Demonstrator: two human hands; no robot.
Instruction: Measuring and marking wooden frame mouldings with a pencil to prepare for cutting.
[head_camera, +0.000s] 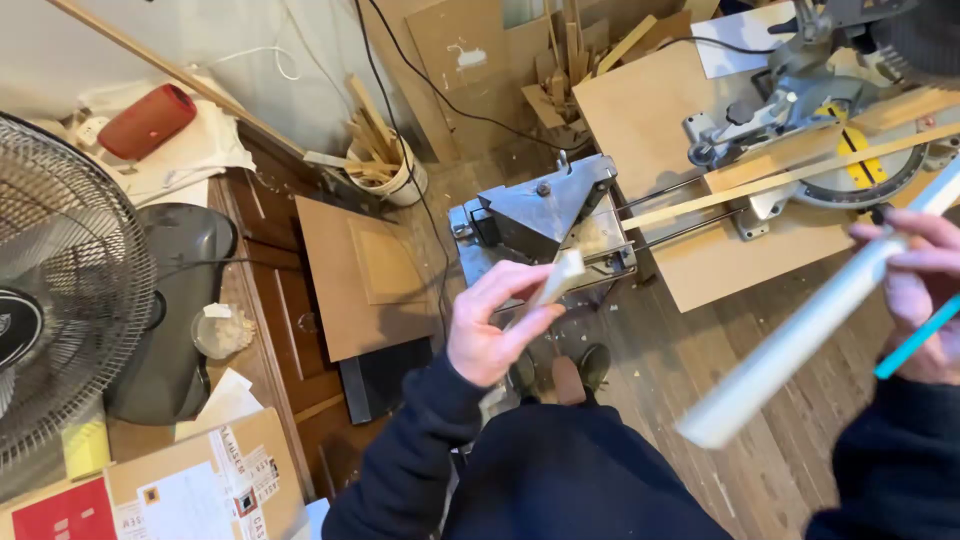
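Between the two hands, above the plank floor (760, 330), sits the work: left hand (490, 330) is closed on a short pale wood strip (555, 285), pinched between thumb and fingertips, top end tilted up-right. Right hand (925, 300) grips a long white moulding (820, 320), smooth, rounded, running diagonally from upper right down to a blunt end w/ free air around it; a teal pencil (915, 340) is tucked in the same hand. Dark sleeves frame both. Just beyond the strip, a grey metal tool (545, 215) w/ angular faces sits on the floor. Farther right, a miter saw (820, 120) on a flat brown board (660, 130), thin wood slats across it. Left side: dark wooden cabinet (290, 330), fan (60, 300), white bucket (405, 180) of offcuts.
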